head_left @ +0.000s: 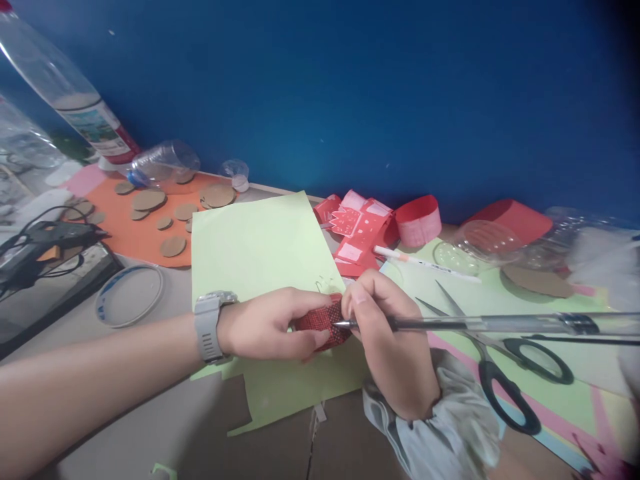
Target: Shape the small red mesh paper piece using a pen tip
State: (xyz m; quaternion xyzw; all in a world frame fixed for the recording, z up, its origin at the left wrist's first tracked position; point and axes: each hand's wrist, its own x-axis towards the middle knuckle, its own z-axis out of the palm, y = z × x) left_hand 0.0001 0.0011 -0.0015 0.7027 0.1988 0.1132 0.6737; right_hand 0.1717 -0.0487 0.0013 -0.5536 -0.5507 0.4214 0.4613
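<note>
My left hand [275,327], with a grey watch [210,327] on its wrist, is closed round a small red-and-black checked piece [320,321]. The piece's kind is unclear, and the fingers hide part of it. A clear-barrelled pen [480,324] is pinched in my right hand [385,333], its metal tip at the checked piece. Whether the tip touches it I cannot tell. Both hands are over a pale green paper sheet [255,247], which has small pen marks near its right edge. Gathered light fabric [445,420] surrounds my right wrist.
Scissors [507,393] lie partly open beside my right hand, near a white marker [425,262]. Red paper strips [363,227] sit behind. Left are cardboard discs [150,200] on orange paper, a tape roll [130,295], a glue gun [40,247] and plastic bottles [95,127].
</note>
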